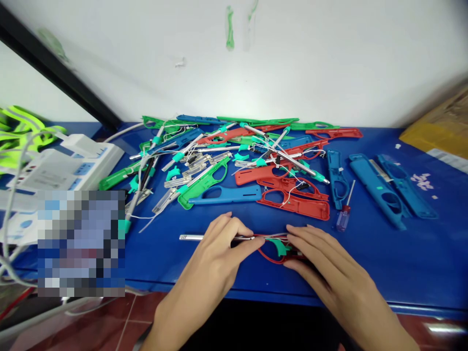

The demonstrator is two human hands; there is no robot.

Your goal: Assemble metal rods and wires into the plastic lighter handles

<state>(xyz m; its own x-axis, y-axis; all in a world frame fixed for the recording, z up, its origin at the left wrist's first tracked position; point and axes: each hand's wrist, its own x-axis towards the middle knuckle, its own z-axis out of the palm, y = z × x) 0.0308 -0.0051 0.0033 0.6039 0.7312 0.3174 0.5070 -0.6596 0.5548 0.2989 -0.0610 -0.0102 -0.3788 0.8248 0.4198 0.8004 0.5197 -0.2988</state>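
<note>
A red lighter shell (269, 257) with a ring-shaped trigger guard lies at the table's front, between my hands. Inside the ring shows a green trigger (281, 246). From the shell's left side a silver metal tube (190, 238) sticks out, passing under my left hand (223, 253), whose thumb and fingers pinch it near the shell. My right hand (325, 263) grips the shell's right part, thumb below and fingers above. Its fingers hide most of that part. Just beyond lie a blue lighter shell (228, 195) and another red shell (296, 205).
Behind sits a pile of lighter parts: coloured shells, metal tubes, clear fuel tanks (193, 168), thin wires. A purple-handled screwdriver (342, 218) and blue shells (378, 190) lie right. White power strips (66, 170) with cables stand left. A taped cardboard box (438, 117) is at far right.
</note>
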